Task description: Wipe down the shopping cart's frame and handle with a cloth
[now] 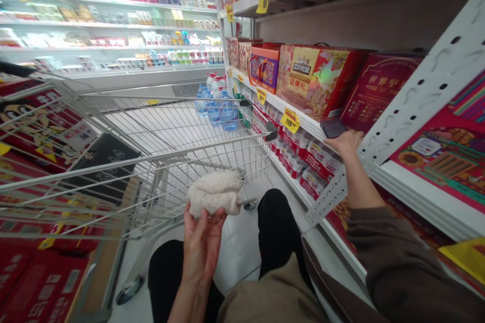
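Observation:
My left hand (206, 237) is closed around the underside of a rolled, fluffy off-white cloth (214, 193), which has a short grey loop or strap at its right end. It is held above the floor, in front of the wire shopping cart (159, 161). Out to the right, my right hand (347, 142) is at the edge of the shelf (303, 116), its fingers around a dark, flat thing that looks like a phone (333, 127). The phone is in front of the boxed nut gift sets (310, 78); part of it is hidden by the hand.
Packs of red-labelled bottles (318, 161) fill the low shelf. A perforated white upright (420, 86) stands beside my right arm. Large blue water bottles (223, 108) sit on the floor beyond the cart. Red boxes (49, 282) are stacked at left; a lit refrigerated display (113, 25) lines the back.

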Action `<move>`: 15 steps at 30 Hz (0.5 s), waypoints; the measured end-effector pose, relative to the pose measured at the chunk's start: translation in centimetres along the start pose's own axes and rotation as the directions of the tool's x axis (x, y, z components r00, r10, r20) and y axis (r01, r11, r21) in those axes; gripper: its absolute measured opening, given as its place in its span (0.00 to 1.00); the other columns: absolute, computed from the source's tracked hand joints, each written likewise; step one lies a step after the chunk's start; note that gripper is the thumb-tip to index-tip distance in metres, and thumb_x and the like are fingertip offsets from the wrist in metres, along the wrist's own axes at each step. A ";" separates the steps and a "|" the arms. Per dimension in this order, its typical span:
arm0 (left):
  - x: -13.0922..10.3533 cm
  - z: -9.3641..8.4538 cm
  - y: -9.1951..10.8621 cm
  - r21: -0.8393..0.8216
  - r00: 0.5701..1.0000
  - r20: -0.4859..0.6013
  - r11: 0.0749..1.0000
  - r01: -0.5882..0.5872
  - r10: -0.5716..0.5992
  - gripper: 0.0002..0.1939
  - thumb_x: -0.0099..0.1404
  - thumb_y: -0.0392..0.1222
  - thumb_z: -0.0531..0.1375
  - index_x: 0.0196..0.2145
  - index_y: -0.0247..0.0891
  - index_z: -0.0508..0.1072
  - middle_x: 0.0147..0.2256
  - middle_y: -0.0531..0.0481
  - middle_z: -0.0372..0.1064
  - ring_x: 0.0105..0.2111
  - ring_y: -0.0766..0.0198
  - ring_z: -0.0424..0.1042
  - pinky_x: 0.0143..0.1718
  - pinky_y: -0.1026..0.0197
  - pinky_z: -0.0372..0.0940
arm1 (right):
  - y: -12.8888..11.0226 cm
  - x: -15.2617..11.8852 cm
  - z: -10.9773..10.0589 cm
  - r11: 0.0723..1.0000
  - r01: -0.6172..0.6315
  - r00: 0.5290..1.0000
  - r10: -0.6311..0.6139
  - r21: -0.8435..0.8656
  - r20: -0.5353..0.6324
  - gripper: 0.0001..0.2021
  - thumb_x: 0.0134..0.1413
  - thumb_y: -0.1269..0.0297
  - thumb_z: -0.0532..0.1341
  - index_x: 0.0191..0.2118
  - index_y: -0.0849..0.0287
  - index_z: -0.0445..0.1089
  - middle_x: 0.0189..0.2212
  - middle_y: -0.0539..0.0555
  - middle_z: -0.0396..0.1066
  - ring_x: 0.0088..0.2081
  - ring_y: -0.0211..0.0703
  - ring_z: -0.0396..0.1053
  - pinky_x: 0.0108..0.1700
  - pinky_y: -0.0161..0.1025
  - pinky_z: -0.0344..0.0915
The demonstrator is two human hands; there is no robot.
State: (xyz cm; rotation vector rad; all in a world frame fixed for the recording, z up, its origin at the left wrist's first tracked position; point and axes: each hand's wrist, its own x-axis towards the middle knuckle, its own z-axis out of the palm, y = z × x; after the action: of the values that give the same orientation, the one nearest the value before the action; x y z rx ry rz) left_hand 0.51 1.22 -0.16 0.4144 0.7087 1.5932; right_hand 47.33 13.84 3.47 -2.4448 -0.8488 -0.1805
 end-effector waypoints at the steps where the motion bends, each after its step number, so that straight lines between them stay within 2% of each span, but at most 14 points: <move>1: 0.1 -0.1 0.0 0.001 1.000 -0.002 1.000 -0.006 0.006 0.30 0.52 0.37 0.78 0.50 0.49 0.74 0.47 0.56 0.78 0.31 0.69 0.80 0.45 0.59 0.79 | -0.1 0.6 0.2 0.999 0.012 1.000 -0.012 -0.036 -0.007 0.46 0.38 0.53 0.76 0.57 0.84 0.65 0.56 0.84 0.66 0.65 0.75 0.59 0.67 0.59 0.57; 5: 0.3 -0.4 0.4 -0.009 1.000 -0.011 1.000 -0.023 0.023 0.29 0.52 0.37 0.78 0.49 0.49 0.74 0.45 0.58 0.79 0.29 0.71 0.79 0.45 0.58 0.79 | 0.2 2.8 0.6 0.994 0.019 0.998 -0.013 -0.110 0.060 0.48 0.43 0.49 0.74 0.61 0.83 0.64 0.62 0.85 0.63 0.65 0.76 0.60 0.68 0.63 0.53; 7: 0.4 -0.4 0.6 -0.021 1.000 -0.008 1.000 -0.019 0.018 0.29 0.53 0.37 0.78 0.49 0.49 0.74 0.44 0.58 0.78 0.29 0.72 0.78 0.45 0.58 0.79 | 0.6 3.4 0.4 0.994 0.014 0.990 0.002 -0.112 0.144 0.44 0.48 0.52 0.72 0.62 0.84 0.63 0.63 0.86 0.62 0.64 0.73 0.63 0.67 0.60 0.56; 9: 0.4 -0.3 0.6 -0.040 1.000 -0.004 0.999 -0.013 0.013 0.27 0.54 0.37 0.78 0.49 0.48 0.75 0.44 0.58 0.78 0.28 0.73 0.77 0.45 0.59 0.79 | 0.9 3.4 0.2 0.993 0.018 0.985 0.002 -0.114 0.170 0.42 0.51 0.56 0.70 0.63 0.86 0.61 0.63 0.87 0.61 0.64 0.72 0.63 0.67 0.57 0.57; 10: 0.4 -0.2 0.5 -0.052 1.000 -0.001 0.999 -0.010 0.010 0.26 0.55 0.37 0.77 0.48 0.48 0.75 0.45 0.58 0.78 0.28 0.74 0.77 0.45 0.59 0.78 | 0.8 2.9 0.0 0.993 0.034 0.990 -0.018 -0.115 0.137 0.42 0.52 0.57 0.69 0.63 0.88 0.59 0.63 0.88 0.60 0.65 0.73 0.62 0.68 0.57 0.55; 12: 0.3 -0.1 0.4 -0.076 1.000 0.004 0.997 -0.004 0.005 0.24 0.57 0.37 0.76 0.49 0.47 0.75 0.48 0.56 0.78 0.28 0.76 0.75 0.46 0.60 0.78 | 0.1 1.0 -0.2 0.992 0.087 0.996 -0.088 -0.088 -0.011 0.44 0.54 0.59 0.67 0.66 0.88 0.54 0.65 0.89 0.56 0.68 0.75 0.56 0.69 0.61 0.51; 14: 0.3 0.1 0.2 -0.102 1.000 0.007 0.995 0.015 -0.014 0.23 0.59 0.36 0.75 0.50 0.47 0.74 0.49 0.56 0.77 0.28 0.77 0.73 0.45 0.64 0.76 | -1.6 -2.6 -0.2 0.983 0.184 0.973 -0.179 0.022 -0.145 0.42 0.56 0.58 0.65 0.69 0.81 0.53 0.68 0.85 0.54 0.70 0.74 0.51 0.70 0.66 0.48; 15: 0.3 0.1 0.1 -0.118 1.000 0.008 0.993 0.024 -0.024 0.23 0.59 0.36 0.75 0.50 0.48 0.74 0.49 0.56 0.77 0.28 0.78 0.72 0.44 0.66 0.75 | -2.8 -5.1 -0.2 0.960 0.252 0.963 -0.237 0.121 -0.125 0.40 0.57 0.57 0.64 0.69 0.74 0.54 0.69 0.80 0.55 0.71 0.73 0.51 0.69 0.69 0.49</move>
State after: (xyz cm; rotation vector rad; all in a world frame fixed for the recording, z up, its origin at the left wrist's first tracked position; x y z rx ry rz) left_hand 0.47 1.50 -0.03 0.3232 0.6095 1.6013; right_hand 41.60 12.81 3.36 -2.1780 -1.0767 -0.3337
